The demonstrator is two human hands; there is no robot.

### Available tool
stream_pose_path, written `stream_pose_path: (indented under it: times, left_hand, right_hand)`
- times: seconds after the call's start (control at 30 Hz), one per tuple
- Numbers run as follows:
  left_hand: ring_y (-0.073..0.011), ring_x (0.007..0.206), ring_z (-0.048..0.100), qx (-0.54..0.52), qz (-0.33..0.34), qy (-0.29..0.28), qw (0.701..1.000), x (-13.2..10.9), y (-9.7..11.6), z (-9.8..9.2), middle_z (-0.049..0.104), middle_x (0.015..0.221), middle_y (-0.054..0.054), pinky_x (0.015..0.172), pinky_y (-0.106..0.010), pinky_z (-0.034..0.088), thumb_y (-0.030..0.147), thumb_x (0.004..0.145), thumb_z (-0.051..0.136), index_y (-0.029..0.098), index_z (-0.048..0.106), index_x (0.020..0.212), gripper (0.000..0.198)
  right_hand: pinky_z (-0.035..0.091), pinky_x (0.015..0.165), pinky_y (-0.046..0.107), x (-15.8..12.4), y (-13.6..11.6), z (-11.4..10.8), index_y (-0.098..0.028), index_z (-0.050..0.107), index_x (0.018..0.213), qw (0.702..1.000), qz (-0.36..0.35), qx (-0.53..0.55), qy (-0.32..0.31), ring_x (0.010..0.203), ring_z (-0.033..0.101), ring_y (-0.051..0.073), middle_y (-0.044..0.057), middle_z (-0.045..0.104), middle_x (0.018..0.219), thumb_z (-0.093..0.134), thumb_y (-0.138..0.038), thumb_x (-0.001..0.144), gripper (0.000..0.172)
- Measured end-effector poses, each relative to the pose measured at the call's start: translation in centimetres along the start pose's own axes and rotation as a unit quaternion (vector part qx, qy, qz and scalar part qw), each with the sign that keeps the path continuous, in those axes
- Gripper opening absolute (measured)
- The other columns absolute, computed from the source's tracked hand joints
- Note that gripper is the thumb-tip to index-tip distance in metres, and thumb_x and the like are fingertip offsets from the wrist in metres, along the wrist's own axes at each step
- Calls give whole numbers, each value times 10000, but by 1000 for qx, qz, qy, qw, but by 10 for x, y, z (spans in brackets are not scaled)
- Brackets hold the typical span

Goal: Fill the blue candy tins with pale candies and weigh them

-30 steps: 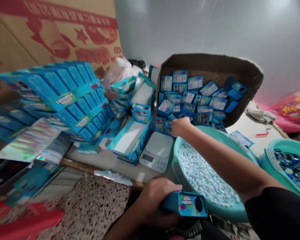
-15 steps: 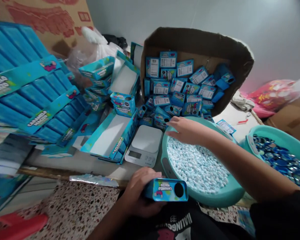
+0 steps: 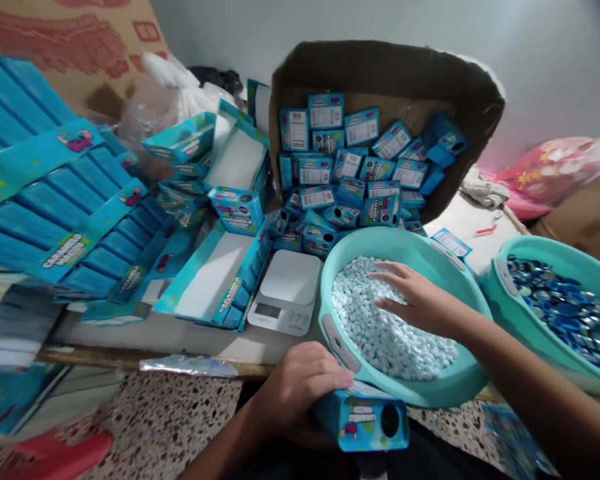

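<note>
My left hand [image 3: 305,383] is wrapped round a small blue candy box [image 3: 347,435], held low in front of my body. A dark round hole shows in the end of the box that faces me. My right hand [image 3: 415,300] hangs over a turquoise tub [image 3: 415,243], its fingers stretched out and apart with nothing in them. Beneath it lie small pale blue and white candies [image 3: 375,333]; whether the fingertips touch them I cannot tell. Just left of the tub stands a white kitchen scale [image 3: 291,277] with a bare platform.
Behind the scale, a cardboard carton [image 3: 380,70] lies tipped, filled with similar blue boxes. A long display tray [image 3: 215,267] sits left of the scale, near stacked filled trays [image 3: 70,200]. At right, another turquoise tub [image 3: 510,303] holds shiny blue wrapped pieces. The table edge [image 3: 90,357] runs in front.
My right hand has moved from the tub's back left rim, down and right over the candies, fingers spreading. My left hand has shifted the box right and lower.
</note>
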State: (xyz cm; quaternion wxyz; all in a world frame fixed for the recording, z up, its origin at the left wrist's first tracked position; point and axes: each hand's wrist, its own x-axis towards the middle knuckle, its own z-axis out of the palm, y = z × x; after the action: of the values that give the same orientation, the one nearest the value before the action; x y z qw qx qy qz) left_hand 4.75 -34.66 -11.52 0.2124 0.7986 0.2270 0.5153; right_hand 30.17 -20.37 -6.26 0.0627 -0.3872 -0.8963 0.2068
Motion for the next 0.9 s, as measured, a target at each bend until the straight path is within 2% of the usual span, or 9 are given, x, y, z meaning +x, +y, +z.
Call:
stream_pose_path:
  times: [0.07,0.13,0.23,0.3,0.4,0.47,0.53,0.63,0.9]
  left_hand:
    - [-223,844,693,-33,-69,37,996,1,2,-5,723,987,-78,735,-367,548,458,810,650,218,492,1250,526]
    - [-212,829,692,-41,-145,142,978,12,3,-13,711,1006,-50,692,-339,564,407,772,705,250,515,1202,496]
    - [-168,762,688,-8,-244,288,926,56,-5,-22,699,940,-2,647,-278,566,279,746,744,250,540,1108,416]
    - [-204,912,686,-35,-306,228,924,95,-20,-22,696,1000,-29,797,-321,566,285,712,775,203,561,1054,412]
    - [-218,973,671,-130,-306,142,932,141,-57,-8,694,1008,-48,853,-333,540,334,683,794,182,531,1006,443]
    - [-218,987,665,-180,-299,130,928,154,-84,6,690,1020,-61,874,-337,523,334,697,781,174,507,1013,448]
    - [-217,993,661,-206,-314,118,919,154,-107,18,685,1022,-64,876,-335,514,343,709,768,175,491,1028,454]
    - [-226,976,655,-147,-339,55,928,145,-126,26,677,989,-53,841,-327,504,365,704,770,182,498,1012,449]
    - [-232,975,643,-23,-360,-16,932,143,-118,20,658,1027,-52,772,-305,486,345,749,713,208,478,1045,401]
  right_hand:
    - [393,1083,491,6,12,-7,-274,575,1304,999,14,47,17,1284,479,278,93,523,1379,469,-509,938,447]
    - [390,1086,465,16,31,-9,-268,634,1217,991,48,116,55,1224,531,256,85,587,1298,426,-521,949,424]
    - [381,1080,487,32,61,1,-232,689,1098,956,137,240,96,1165,568,270,87,658,1196,412,-532,937,439]
    - [400,1044,524,42,72,16,-196,709,1025,922,191,318,109,1095,604,289,102,697,1105,352,-545,944,505]
    - [341,1079,536,51,70,42,-186,724,974,916,200,323,125,1133,578,322,101,697,1126,465,-535,894,442]
    - [312,1104,514,55,61,56,-201,728,969,919,189,322,127,1178,551,325,83,689,1157,535,-510,858,381]
    - [313,1105,497,57,52,66,-212,732,956,921,177,327,118,1185,545,322,69,694,1145,572,-505,832,357]
    - [343,1078,490,56,44,72,-204,739,927,922,166,336,94,1129,567,324,62,715,1072,600,-540,800,385]
    - [345,1081,473,45,25,78,-179,730,1006,892,169,417,52,1088,592,290,60,713,1055,550,-603,810,501]
